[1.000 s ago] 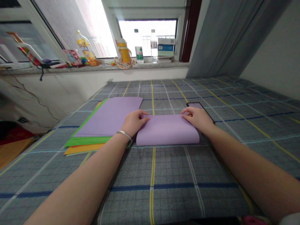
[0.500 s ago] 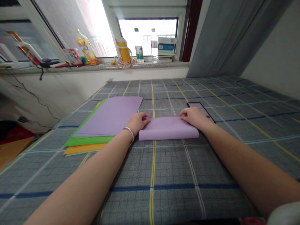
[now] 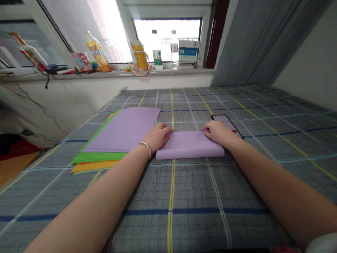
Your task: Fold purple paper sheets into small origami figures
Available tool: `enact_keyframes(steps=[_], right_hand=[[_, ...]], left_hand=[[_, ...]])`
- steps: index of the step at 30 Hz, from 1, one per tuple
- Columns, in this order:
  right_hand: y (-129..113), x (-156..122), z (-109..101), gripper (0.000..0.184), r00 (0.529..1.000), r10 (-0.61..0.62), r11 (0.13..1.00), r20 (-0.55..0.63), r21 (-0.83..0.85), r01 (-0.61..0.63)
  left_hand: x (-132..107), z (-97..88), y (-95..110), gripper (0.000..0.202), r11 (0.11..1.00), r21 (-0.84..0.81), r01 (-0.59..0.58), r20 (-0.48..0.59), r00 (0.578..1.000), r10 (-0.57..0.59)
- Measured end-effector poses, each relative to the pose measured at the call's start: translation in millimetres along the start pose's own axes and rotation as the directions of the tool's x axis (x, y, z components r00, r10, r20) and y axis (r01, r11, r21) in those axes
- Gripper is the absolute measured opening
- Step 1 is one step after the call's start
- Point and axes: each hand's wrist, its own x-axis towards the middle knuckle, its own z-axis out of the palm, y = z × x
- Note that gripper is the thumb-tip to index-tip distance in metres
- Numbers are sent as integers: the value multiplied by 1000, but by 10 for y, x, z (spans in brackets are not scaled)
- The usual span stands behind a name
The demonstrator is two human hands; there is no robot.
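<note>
One purple sheet (image 3: 191,144), flatter than before, between two hands (image 3: 158,136) (image 3: 217,132)

My paper (image 3: 191,143) is plain lilac, like the top sheet (image 3: 121,130) beside it, with a green sheet (image 3: 100,157) and an orange sheet (image 3: 93,166) showing below. My cloth (image 3: 144,200) is grey, checked yellow, white and blue.

Daylight's totally blowing out the white-framed window (image 3: 168,26) over a speckled sill (image 3: 181,72), with a plain white wall (image 3: 79,95) and a loose dark cord (image 3: 43,109) below it, a dark red post (image 3: 216,35) and big gray curtain (image 3: 244,42) off right, and gray plaid cloth (image 3: 143,196) spread wide up front.
</note>
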Motion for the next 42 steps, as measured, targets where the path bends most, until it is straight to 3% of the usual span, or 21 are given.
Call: enact_keyframes(steps=[3, 6, 9, 15, 21, 27, 31, 36, 42], right_hand=[[-11, -12, 6, 30, 994, -99, 995, -44, 6, 99], [-25, -14, 5, 38, 959, -280, 959, -40, 30, 282], [-32, -11, 9, 42, 927, -374, 925, -2, 67, 373], [-122, -32, -11, 42, 945, -319, 948, 70, 6, 319], [-409, -102, -59, 44, 979, -187, 977, 77, -90, 193], [-628, -147, -5, 53, 996, -68, 984, 59, -163, 77], [-675, -177, 26, 56, 999, -30, 980, 26, -194, 34], [-647, -224, 44, 68, 998, -58, 985, -24, -164, 53], [-570, -214, 51, 41, 996, -84, 982, -8, -173, 81]], left_hand=[[7, -54, 62, 35, 984, 108, -144, -6, 989, 145], [38, -131, 160, 38, 936, 168, -309, 120, 949, 292], [71, -192, 250, 40, 912, 170, -375, 242, 912, 330], [98, -235, 319, 42, 929, 148, -340, 302, 910, 285], [104, -237, 379, 39, 941, 182, -287, 304, 926, 223], [70, -263, 609, 38, 981, 171, -87, 250, 967, 43], [45, -261, 768, 38, 975, 220, 45, 254, 962, -102], [3, -215, 852, 37, 970, 239, 37, 208, 974, -88], [-36, -182, 848, 36, 966, 260, -9, 176, 984, -38]])
